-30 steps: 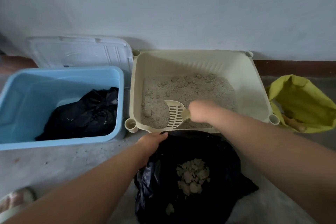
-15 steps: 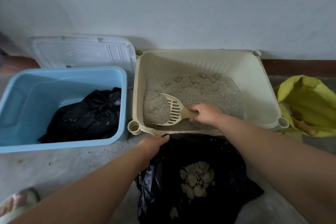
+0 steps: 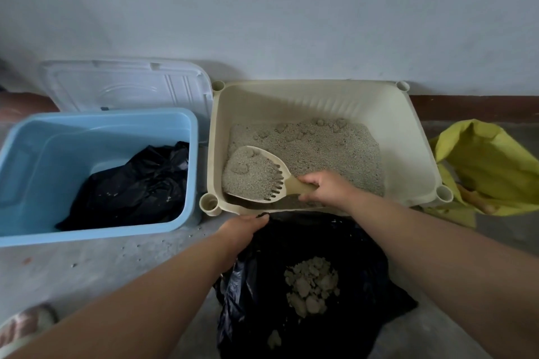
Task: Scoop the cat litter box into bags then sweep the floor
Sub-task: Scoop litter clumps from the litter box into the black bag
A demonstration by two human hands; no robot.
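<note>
A cream litter box (image 3: pixel 408 137) with grey litter (image 3: pixel 329 148) stands against the wall. My right hand (image 3: pixel 328 188) grips the handle of a cream slotted scoop (image 3: pixel 256 175), which is heaped with litter at the box's near left corner. In front of the box lies an open black bag (image 3: pixel 364 265) holding a pile of litter clumps (image 3: pixel 312 285). My left hand (image 3: pixel 242 230) holds the bag's rim at its upper left edge.
A light blue tub (image 3: pixel 35 148) with a crumpled black bag (image 3: pixel 137 183) inside sits to the left, its white lid (image 3: pixel 128 87) leaning behind it. A yellow bag (image 3: pixel 493 166) lies at the right. Litter grains dot the concrete floor (image 3: pixel 87 268).
The scoop has dug into the litter at the box's left side and now comes up full. My left hand has stayed on the bag's rim.
</note>
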